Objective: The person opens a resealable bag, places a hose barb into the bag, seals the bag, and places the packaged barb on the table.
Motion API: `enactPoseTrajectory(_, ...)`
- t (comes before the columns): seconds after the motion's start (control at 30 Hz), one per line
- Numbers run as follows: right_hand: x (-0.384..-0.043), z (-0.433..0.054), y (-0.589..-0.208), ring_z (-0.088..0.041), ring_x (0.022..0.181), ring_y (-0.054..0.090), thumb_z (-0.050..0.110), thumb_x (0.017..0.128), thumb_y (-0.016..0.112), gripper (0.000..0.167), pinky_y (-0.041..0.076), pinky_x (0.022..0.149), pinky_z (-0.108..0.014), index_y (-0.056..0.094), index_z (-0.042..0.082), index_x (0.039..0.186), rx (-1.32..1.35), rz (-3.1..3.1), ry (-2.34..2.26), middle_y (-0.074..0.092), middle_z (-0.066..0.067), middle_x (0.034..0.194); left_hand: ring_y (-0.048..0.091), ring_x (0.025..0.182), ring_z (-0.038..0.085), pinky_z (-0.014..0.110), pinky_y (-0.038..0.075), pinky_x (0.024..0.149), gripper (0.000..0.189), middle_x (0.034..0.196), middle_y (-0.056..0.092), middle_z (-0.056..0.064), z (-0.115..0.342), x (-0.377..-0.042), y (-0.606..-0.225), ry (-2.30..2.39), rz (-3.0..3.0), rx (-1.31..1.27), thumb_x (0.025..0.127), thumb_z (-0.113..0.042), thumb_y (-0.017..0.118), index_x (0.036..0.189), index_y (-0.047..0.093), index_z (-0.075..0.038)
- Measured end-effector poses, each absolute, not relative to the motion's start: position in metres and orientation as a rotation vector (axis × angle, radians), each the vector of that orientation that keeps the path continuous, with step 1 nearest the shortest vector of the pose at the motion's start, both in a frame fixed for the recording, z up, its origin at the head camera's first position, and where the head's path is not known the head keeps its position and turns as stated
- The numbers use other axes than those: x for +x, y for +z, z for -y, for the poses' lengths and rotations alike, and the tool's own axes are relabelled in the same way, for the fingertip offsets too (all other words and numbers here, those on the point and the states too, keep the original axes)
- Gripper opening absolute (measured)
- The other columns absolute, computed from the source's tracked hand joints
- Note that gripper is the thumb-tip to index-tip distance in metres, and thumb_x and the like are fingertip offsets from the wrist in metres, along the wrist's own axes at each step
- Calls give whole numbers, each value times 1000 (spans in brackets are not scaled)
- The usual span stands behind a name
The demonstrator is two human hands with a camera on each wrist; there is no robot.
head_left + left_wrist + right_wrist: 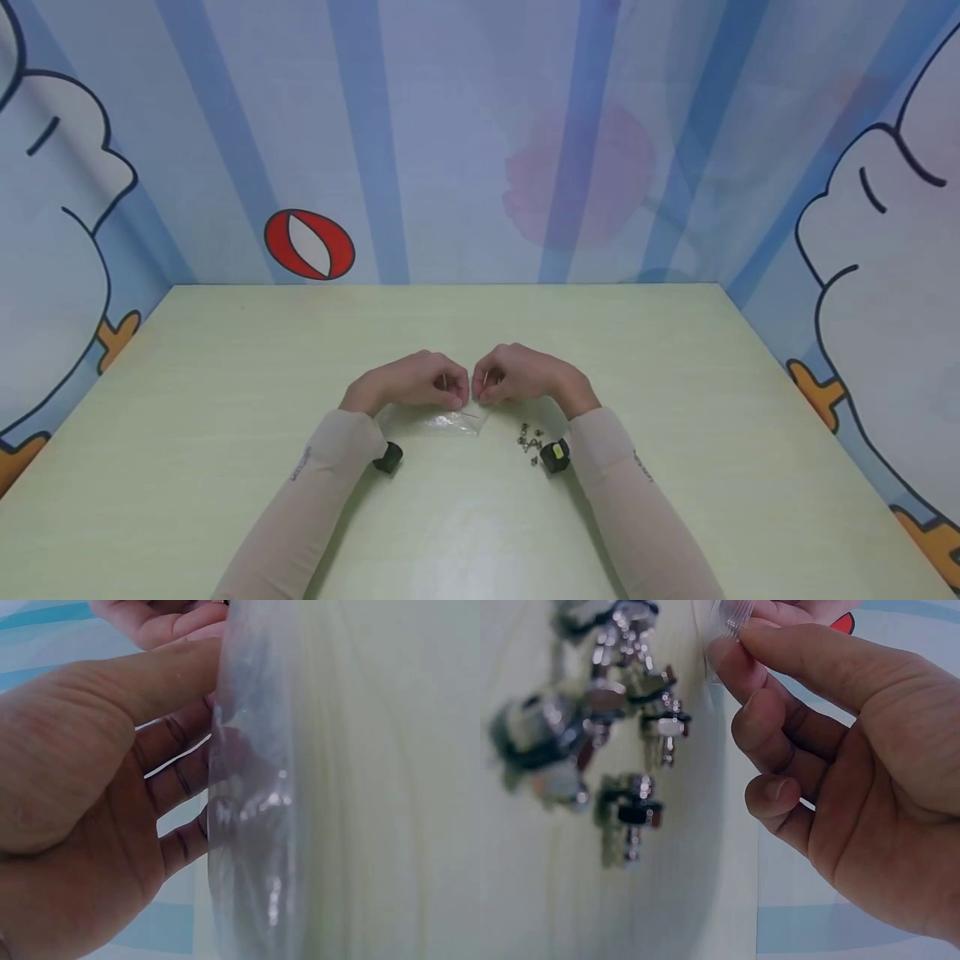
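Observation:
A clear plastic bag [453,421] lies low under both hands, near the tabletop. My left hand [423,379] pinches its upper edge between thumb and fingers; in the left wrist view the crinkled film [259,847] covers the fingertips. My right hand [521,372] meets it at the bag's mouth, thumb and forefinger pinching a small shiny threaded screw [733,627] against the film. The other right fingers are curled loosely. Below the right hand lies a group of small metal screws [531,442], with nut-like collars in the right wrist view.
The pale yellow-green tabletop [225,375] runs back to a striped blue cartoon backdrop [465,142]. Black wrist cameras [555,457] sit under both cuffs, the right one close to the loose screws.

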State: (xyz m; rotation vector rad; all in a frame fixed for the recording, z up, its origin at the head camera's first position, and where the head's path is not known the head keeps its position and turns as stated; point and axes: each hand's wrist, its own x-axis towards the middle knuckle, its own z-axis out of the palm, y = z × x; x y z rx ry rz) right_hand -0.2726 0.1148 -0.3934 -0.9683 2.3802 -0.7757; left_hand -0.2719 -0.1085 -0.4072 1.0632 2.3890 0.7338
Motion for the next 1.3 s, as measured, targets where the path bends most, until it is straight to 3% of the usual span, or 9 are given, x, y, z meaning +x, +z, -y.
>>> enactPoseTrajectory(0.83,-274,-130,-380,-14,77,63,4,93,65,14,51,70,-29,72,10,104,-945,-2352,-781,69,0,91,56,80,11,29,46,79,5,86,65,-8,108,-271,-405,743,-2414,1008,93,-13,72,96,71,-10)
enactPoseTrajectory(1.07,-273,-139,-378,-14,77,62,8,94,66,13,50,74,-31,72,11,106,-880,-2293,-740,69,0,95,55,79,11,28,46,78,6,86,64,-8,107,-271,-405,748,-2422,1029,93,-10,70,93,71,-16)
enactPoseTrajectory(1.3,-272,-150,-378,-12,71,51,7,90,70,15,43,67,-28,74,12,103,-816,-2218,-701,64,0,84,55,80,11,28,47,78,3,87,64,-7,106,-272,-407,732,-2416,999,93,-12,70,96,71,-12)
